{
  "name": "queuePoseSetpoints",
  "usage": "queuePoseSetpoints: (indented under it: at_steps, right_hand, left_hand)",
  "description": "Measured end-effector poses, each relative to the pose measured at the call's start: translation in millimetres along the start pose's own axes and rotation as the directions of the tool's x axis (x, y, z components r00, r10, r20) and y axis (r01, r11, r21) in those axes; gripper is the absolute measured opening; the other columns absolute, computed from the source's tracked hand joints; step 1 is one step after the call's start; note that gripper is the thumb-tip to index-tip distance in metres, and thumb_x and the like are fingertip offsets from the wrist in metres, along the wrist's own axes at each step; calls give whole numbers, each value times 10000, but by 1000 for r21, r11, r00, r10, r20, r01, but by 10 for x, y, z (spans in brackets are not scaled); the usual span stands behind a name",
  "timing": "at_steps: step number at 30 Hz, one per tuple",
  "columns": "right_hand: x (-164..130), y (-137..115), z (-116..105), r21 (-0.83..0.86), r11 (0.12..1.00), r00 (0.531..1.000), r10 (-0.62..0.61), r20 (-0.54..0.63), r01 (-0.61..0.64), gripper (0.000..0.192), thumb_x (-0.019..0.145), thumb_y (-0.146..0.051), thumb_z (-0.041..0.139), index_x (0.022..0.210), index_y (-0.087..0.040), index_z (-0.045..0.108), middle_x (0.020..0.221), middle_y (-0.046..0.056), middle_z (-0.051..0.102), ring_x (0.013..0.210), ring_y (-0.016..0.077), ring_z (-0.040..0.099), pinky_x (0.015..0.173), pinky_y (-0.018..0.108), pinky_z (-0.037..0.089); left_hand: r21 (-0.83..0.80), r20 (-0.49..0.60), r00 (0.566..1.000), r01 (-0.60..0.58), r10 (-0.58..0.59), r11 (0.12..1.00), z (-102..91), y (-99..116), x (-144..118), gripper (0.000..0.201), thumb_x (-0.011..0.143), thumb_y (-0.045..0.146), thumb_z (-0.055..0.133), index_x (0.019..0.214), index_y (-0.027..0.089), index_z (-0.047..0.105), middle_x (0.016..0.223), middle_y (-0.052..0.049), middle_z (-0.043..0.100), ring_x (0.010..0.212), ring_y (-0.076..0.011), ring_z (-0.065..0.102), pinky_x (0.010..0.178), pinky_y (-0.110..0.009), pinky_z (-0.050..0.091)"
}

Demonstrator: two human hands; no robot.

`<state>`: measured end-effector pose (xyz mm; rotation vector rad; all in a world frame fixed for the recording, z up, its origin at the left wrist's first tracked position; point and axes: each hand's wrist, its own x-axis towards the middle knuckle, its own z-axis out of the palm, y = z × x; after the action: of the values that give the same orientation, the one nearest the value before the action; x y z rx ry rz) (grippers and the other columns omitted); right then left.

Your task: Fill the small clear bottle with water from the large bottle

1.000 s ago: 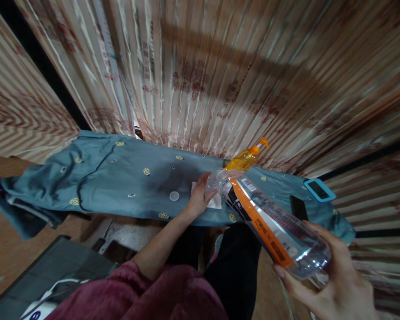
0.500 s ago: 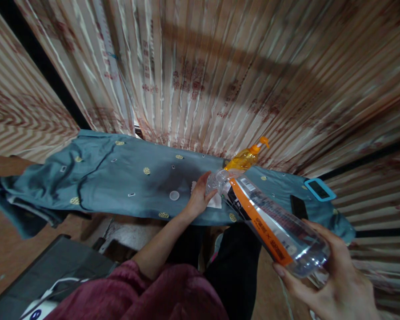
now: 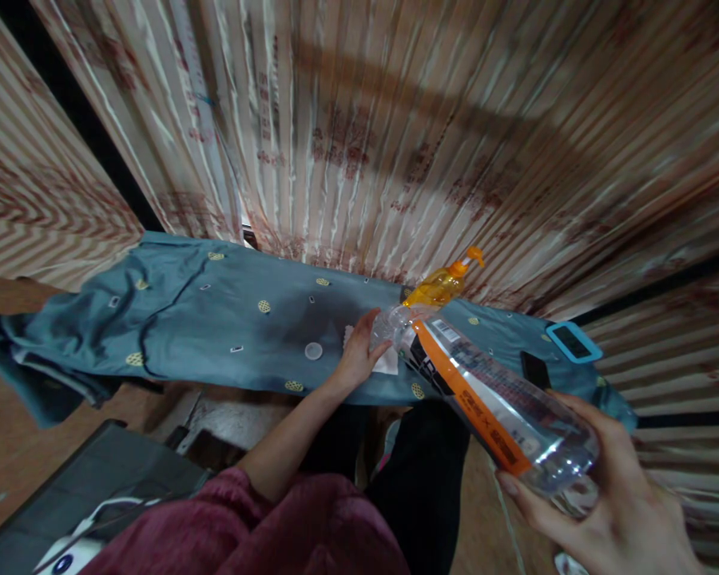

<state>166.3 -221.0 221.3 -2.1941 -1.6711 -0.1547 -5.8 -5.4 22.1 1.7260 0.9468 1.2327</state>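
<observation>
My right hand (image 3: pixel 605 503) grips the base of a clear plastic bottle (image 3: pixel 491 399) with an orange and black label, tilted so its neck points down and to the left. My left hand (image 3: pixel 359 355) rests on a white tissue (image 3: pixel 388 363) lying on blue-grey patterned cloth (image 3: pixel 216 319) spread over a board. The bottle's mouth is right above the fingers of that hand. A small white bottle cap (image 3: pixel 313 351) lies on the cloth just left of my left hand, beside a darker damp patch.
An orange pump bottle (image 3: pixel 440 286) stands behind the clear bottle. A black phone (image 3: pixel 536 370) and a blue-framed device (image 3: pixel 574 342) lie at the right end of the cloth. Striped curtains (image 3: pixel 395 136) hang close behind. A dark grey case (image 3: pixel 96 487) sits lower left.
My right hand and the bottle's base have dropped slightly and shifted a little right. The left hand has stayed on the tissue.
</observation>
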Motion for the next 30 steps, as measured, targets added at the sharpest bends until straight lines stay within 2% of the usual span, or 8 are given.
queuePoseSetpoints:
  at_steps: [4, 10, 16, 22, 26, 30]
  right_hand:
    - [26, -10, -19, 32, 999, 999, -36, 4, 35, 878, 817, -895, 407, 1383, -225, 439, 1198, 124, 688, 947, 292, 748, 837, 392, 597]
    - [47, -38, -47, 46, 999, 999, 26, 37, -28, 922, 762, -941, 392, 1379, -258, 437, 1143, 95, 703, 942, 306, 744, 860, 426, 598]
    - [53, -51, -45, 39, 998, 999, -40, 11, 39, 907, 808, -914, 377, 1386, -217, 430, 1155, 109, 687, 959, 272, 737, 893, 386, 586]
    - [71, 31, -30, 23, 998, 998, -62, 8, 62, 873, 823, -895, 395, 1382, -226, 434, 1161, 117, 695, 930, 281, 748, 859, 393, 603]
    - [97, 123, -25, -19, 987, 987, -158, 3, 158, 849, 817, -881, 439, 1361, -230, 452, 1114, 112, 717, 865, 270, 764, 749, 351, 628]
    - [131, 178, -36, -32, 985, 985, -170, 2, 170, 842, 851, -852, 423, 1385, -201, 428, 1097, 124, 725, 856, 265, 768, 770, 344, 627]
  left_hand:
    - [10, 7, 1000, 3, -3, 1000, -10, 7, -5, 631, 900, 366, 673, 1467, 209, 444, 1521, -179, 534, 1443, -341, 488, 1226, -614, 329]
    - [-2, 11, 1000, -9, 9, 1000, -18, 13, -5, 640, 902, 381, 674, 1473, 200, 448, 1527, -188, 526, 1450, -340, 480, 1234, -592, 332]
    - [-7, 5, 1000, 0, 0, 1000, -20, 8, -5, 640, 898, 384, 684, 1470, 213, 453, 1523, -176, 531, 1444, -343, 485, 1227, -607, 335]
    - [-5, -1, 1000, -11, 11, 1000, -11, 6, -6, 629, 900, 379, 680, 1466, 219, 456, 1519, -176, 535, 1439, -347, 490, 1218, -613, 344]
    - [-7, 3, 1000, -10, 10, 1000, -9, 6, -8, 633, 903, 383, 674, 1470, 211, 451, 1514, -182, 538, 1432, -343, 499, 1210, -608, 358]
    - [-6, 1, 1000, -15, 15, 1000, -15, 10, -8, 632, 903, 385, 674, 1471, 226, 448, 1522, -171, 533, 1435, -344, 495, 1210, -621, 351]
